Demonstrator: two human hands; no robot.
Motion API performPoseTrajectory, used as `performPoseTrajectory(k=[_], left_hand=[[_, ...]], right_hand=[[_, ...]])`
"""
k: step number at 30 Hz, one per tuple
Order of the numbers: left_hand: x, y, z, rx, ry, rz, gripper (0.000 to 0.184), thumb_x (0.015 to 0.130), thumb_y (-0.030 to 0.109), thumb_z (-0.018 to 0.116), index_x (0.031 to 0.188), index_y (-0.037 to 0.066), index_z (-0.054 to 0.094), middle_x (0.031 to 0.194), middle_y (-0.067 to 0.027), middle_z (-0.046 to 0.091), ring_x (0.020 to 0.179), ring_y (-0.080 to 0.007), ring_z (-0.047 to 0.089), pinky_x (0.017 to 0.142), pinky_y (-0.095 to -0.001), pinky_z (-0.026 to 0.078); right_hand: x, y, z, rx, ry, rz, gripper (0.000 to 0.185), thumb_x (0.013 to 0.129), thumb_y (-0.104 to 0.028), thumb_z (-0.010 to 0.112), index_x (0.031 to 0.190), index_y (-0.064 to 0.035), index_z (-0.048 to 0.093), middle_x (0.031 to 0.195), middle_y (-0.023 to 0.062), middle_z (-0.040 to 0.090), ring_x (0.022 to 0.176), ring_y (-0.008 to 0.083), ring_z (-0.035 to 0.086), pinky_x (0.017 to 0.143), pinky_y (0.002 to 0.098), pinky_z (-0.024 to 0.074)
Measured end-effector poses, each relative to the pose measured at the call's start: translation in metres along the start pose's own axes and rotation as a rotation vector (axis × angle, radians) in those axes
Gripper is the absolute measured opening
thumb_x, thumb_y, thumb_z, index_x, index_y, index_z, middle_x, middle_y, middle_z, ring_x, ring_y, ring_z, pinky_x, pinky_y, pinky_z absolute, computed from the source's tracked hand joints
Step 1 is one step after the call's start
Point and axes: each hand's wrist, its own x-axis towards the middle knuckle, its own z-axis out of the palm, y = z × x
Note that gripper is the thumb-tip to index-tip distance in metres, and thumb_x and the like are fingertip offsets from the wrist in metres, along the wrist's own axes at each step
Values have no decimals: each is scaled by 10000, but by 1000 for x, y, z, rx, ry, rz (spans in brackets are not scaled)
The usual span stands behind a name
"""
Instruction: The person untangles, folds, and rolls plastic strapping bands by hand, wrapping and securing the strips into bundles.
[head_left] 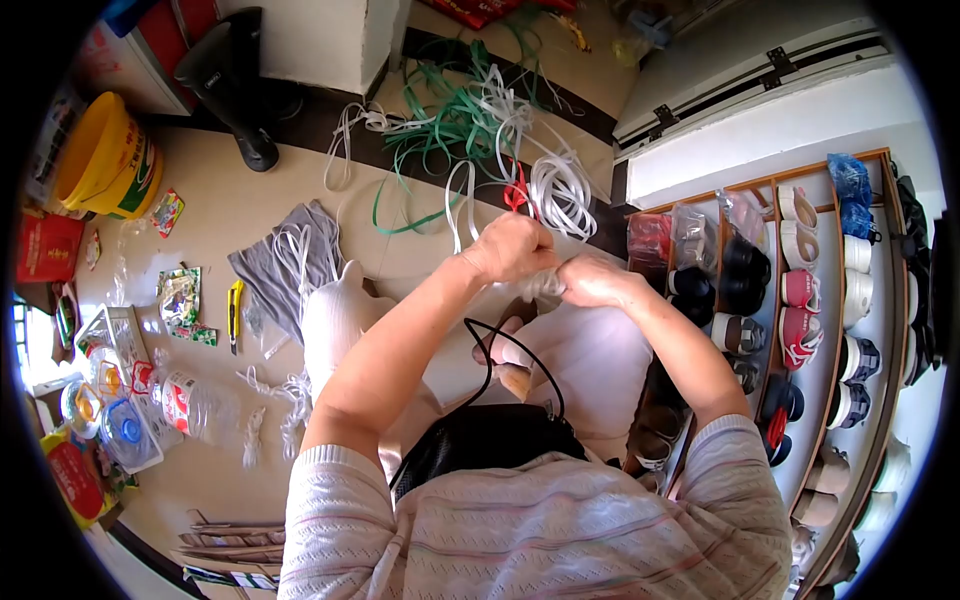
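My left hand [512, 250] is closed in a fist above my lap. Close to its right, my right hand [600, 281] is closed too, with curled fingers. Between them shows a pale, crumpled length of white plastic strap [541, 286], gripped from both sides; its ends are hidden by the fingers. Just beyond the hands lie a coil of white strap [562, 195] and red-handled scissors [516, 190]. A loose tangle of green strap [437, 115] spreads over the floor further off. A black bag [490, 447] with a thin cord rests against my waist.
At the right stands a shoe rack [780, 390] with several pairs. To the left lie a grey cloth [290, 262], a yellow utility knife [235, 315], plastic bottles [200, 405] and bundled white strap [290, 410]. A yellow bucket [108, 160] and black rubber boots [228, 95] stand further back.
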Motion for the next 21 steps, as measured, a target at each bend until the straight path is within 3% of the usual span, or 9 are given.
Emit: performPoseTrajectory(k=[3,4,7,8,11,15,18,21], left_hand=[[4,-7,-2,-303,-82,-87,201,728,201,702,738,9,643,638,-93,599,597,-187,583,562,-321,443],[4,-5,-7,-548,-144,-228,180,733,159,722,790,3,653,628,-44,588,562,-108,529,507,-266,419],[7,-7,0,-1187,-35,-248,167,761,139,696,851,9,642,637,-24,580,529,-82,495,445,-215,380],[5,-8,0,-1287,-28,-241,177,790,124,661,926,19,620,631,-19,563,490,-63,474,405,-189,348],[6,-2,6,-1108,29,-293,146,834,136,603,925,22,613,601,-24,550,408,-64,444,377,-203,333],[2,11,-2,-935,118,-347,182,815,43,524,984,10,580,669,-54,597,439,-93,510,426,-227,409],[2,11,-13,-1090,9,-365,162,856,121,503,961,17,568,720,-75,615,502,-115,561,481,-232,443],[2,4,-22,-1249,-18,-354,187,812,65,446,931,-22,562,734,-101,618,563,-159,597,534,-261,473]], right_hand=[[-14,-12,-11,218,-58,-134,195,741,-195,637,744,-1,619,667,134,597,599,264,574,589,351,471],[-18,-13,-13,307,-74,-160,212,756,-206,657,742,2,618,622,107,591,556,226,563,567,323,466],[-33,-11,-15,1159,51,-171,223,766,-217,692,750,-11,609,606,24,550,514,95,494,496,232,427],[-37,-10,-20,1297,103,-206,166,803,-189,654,813,-29,609,633,-17,528,524,36,479,468,181,390],[-29,0,-16,1555,296,-131,131,822,-142,611,829,-28,547,608,5,502,467,69,458,419,203,360],[-12,5,-12,1713,408,-5,136,814,-169,625,774,-62,553,602,-2,505,452,74,469,387,207,352],[-8,3,-13,1851,350,35,135,813,-168,620,776,-57,552,619,4,515,456,83,473,391,219,359],[-6,-1,-13,1944,298,6,129,813,-165,614,783,-54,556,619,2,514,461,86,472,398,224,361]])
